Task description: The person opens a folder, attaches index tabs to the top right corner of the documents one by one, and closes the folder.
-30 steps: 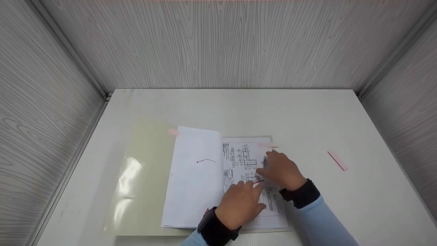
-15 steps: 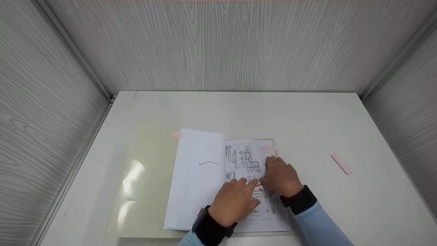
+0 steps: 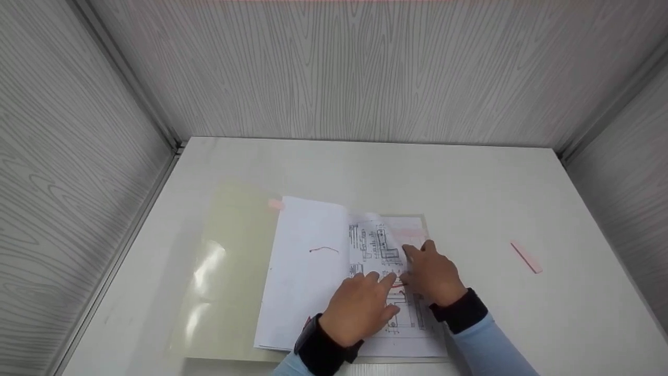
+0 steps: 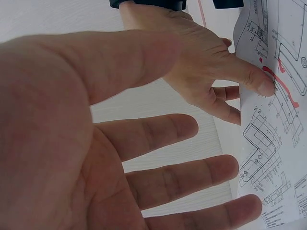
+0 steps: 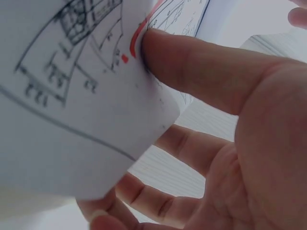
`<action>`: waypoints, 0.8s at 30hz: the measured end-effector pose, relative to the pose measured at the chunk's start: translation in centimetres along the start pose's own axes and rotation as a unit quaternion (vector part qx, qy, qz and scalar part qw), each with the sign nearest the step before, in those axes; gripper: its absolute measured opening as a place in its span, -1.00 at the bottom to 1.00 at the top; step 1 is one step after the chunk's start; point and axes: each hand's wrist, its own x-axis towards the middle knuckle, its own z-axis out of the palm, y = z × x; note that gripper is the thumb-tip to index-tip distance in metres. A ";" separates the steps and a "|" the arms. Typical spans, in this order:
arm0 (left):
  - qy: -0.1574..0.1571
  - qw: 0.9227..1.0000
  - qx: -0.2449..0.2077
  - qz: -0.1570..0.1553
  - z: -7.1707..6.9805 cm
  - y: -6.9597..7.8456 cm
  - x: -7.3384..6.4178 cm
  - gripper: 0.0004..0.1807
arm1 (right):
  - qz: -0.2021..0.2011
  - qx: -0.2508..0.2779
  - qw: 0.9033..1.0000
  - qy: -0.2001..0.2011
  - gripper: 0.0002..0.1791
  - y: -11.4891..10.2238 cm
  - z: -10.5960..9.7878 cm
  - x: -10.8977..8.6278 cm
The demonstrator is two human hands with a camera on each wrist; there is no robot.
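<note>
White table (image 3: 469, 198); white paper page with black line drawings (image 3: 371, 251) partly lifted, right side of open white paper booklet (image 3: 308, 287).
Bare right hand (image 3: 433, 272) pinches page edge, thumb atop, fingers beneath; bare left hand (image 3: 357, 309) spread, holding nothing. Likely early page-turn; next calls for drawing page leftward. Edge curls higher than earlier frame.

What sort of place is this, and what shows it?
Probably a work or study booth: a white tabletop closed in by wood-grain panels on three sides, with an open folder of technical drawings.
</note>
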 end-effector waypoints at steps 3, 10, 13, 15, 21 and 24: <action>0.000 1.000 -0.002 -0.001 -0.1 0.1 0.0 -0.39 | 0.002 0.015 1.000 0.007 -0.30 0.2 -0.3 0.0; 0.003 1.000 -0.013 0.002 -0.6 0.1 0.0 -0.40 | -0.013 0.154 0.988 0.003 -0.34 2.1 -3.0 0.3; 0.003 1.000 -0.024 0.002 -0.9 0.1 -0.1 -0.40 | -0.030 0.292 0.955 -0.032 -0.46 3.4 -4.3 0.3; 0.007 1.000 -0.027 0.001 -1.0 -0.1 -0.2 -0.40 | -0.047 0.380 0.921 -0.071 -0.48 4.2 -4.8 0.4; 0.040 0.999 -0.034 0.002 -1.7 -0.4 -0.9 -0.40 | -0.068 0.493 0.846 -0.191 -0.47 4.9 -4.9 0.7; 0.076 0.997 -0.031 0.012 -2.2 -0.6 -1.3 -0.41 | -0.081 0.473 0.846 -0.232 -0.41 4.6 -4.4 0.7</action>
